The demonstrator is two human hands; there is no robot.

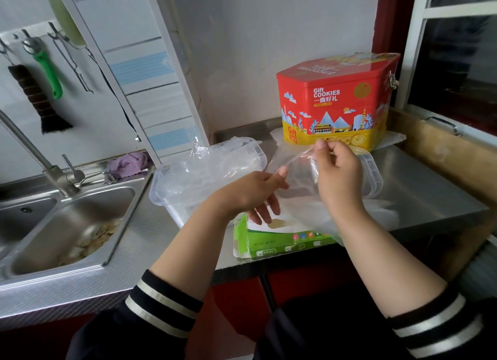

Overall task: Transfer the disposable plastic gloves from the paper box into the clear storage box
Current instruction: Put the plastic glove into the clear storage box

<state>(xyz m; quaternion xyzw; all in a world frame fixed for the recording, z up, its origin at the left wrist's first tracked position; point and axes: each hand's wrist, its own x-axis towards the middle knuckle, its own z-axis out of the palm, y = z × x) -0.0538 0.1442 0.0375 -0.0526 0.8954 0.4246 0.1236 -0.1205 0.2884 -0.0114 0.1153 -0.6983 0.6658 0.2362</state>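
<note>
A clear storage box [172,198] stands on the steel counter with several thin plastic gloves [212,166] heaped in it. A green and white paper box [279,242] lies at the counter's front edge, partly under my hands. My right hand [337,171] pinches a clear plastic glove [295,160] up in the air above the paper box. My left hand [258,192] holds the same glove's other edge between thumb and fingers. More loose plastic [376,211] lies on the counter to the right. The clear lid [372,176] rests behind my right hand.
A red and yellow cookie tin [336,101] stands at the back against the wall. A steel sink [67,225] with a tap [35,155] is at the left, a purple cloth [129,163] behind it. Utensils hang on the wall. A wooden ledge [441,155] borders the right.
</note>
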